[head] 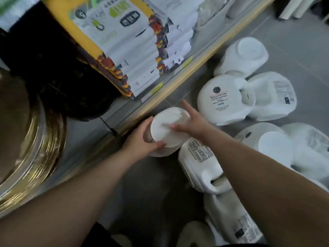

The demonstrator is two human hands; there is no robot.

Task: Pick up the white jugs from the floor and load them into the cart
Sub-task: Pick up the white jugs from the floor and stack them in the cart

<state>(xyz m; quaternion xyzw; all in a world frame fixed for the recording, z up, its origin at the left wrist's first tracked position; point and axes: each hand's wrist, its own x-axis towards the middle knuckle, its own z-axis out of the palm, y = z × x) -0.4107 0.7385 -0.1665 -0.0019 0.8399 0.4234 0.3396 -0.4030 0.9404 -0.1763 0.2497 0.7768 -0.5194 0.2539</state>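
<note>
Gripping the white jug point(166, 130), left hand point(140, 140) curled round its side, right hand point(194, 122) pressed flat on it, fingers spread, further jugs point(219, 101) lying on the floor point(295, 50) right of both hands.

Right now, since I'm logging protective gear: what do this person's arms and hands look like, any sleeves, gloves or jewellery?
The left forearm and right forearm are bare to the frame's edge; no sleeves show. The left hand and right hand wear no gloves, and no watch, bracelet or ring is visible.
</note>
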